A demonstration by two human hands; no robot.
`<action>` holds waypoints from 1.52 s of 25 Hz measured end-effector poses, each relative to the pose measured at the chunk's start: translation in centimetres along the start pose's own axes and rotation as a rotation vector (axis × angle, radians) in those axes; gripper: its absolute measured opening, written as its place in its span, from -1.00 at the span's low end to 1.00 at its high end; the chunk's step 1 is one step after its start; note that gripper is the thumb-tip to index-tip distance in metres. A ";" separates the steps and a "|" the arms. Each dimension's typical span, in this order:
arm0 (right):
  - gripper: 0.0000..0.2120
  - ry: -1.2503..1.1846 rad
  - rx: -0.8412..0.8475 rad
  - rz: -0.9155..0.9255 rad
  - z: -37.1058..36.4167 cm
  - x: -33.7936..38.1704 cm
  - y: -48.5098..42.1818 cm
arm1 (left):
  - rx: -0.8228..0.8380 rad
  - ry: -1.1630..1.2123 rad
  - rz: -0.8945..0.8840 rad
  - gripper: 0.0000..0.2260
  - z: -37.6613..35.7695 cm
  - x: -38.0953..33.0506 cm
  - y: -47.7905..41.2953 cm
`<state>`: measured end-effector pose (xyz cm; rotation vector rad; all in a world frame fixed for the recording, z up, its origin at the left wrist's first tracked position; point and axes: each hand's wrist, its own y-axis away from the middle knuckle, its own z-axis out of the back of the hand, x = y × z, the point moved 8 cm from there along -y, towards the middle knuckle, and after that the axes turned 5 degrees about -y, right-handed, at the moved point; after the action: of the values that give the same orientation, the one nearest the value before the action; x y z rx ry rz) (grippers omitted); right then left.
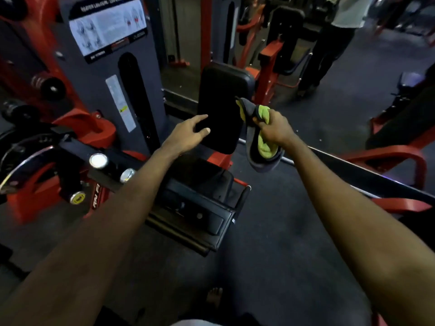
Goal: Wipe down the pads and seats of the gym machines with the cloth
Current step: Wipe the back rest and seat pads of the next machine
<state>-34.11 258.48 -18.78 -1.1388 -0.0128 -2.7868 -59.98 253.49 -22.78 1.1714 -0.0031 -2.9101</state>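
Observation:
A black upright back pad (222, 100) of a red and grey gym machine stands in the middle of the view. Below it lies the black seat (207, 182), with a second flat black pad (195, 220) nearer to me. My left hand (188, 132) reaches to the back pad's lower left edge with fingers spread, thumb and forefinger at the pad. My right hand (274, 127) grips a grey and yellow-green cloth (263, 147) just right of the pad; the cloth hangs down from the fist.
The grey weight-stack cover (110, 74) with an instruction sticker stands at the left. Red frame arms (395, 158) curve at the right. A person (334, 41) stands at the back right on the dark floor. My bare foot (215, 297) shows at the bottom.

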 end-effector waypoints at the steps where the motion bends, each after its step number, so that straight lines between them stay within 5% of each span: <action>1: -0.75 0.002 0.013 -0.006 -0.7 -0.6 -1.6 | -0.003 -0.007 0.027 -0.52 -0.4 0.8 -0.9; 17: -0.63 -0.057 0.443 0.146 -16.8 -2.3 -23.6 | -0.135 -0.059 0.373 -0.54 -2.1 9.3 -11.7; 28: -0.65 -0.005 0.660 0.338 -25.8 -0.2 -28.4 | -0.281 0.003 0.664 -0.53 -2.8 15.8 -12.3; 33: -0.75 -0.063 0.847 0.475 -30.6 1.2 -29.5 | -0.312 0.062 0.883 -0.26 -5.9 19.4 -11.6; 38: -0.74 -0.093 1.007 0.575 -35.0 -0.3 -28.8 | -0.453 0.139 1.097 -0.28 -9.1 20.5 -10.1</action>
<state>-61.85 285.04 -42.88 -0.7931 -0.8349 -1.7907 -68.49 263.47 -43.54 0.8681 0.0096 -1.7475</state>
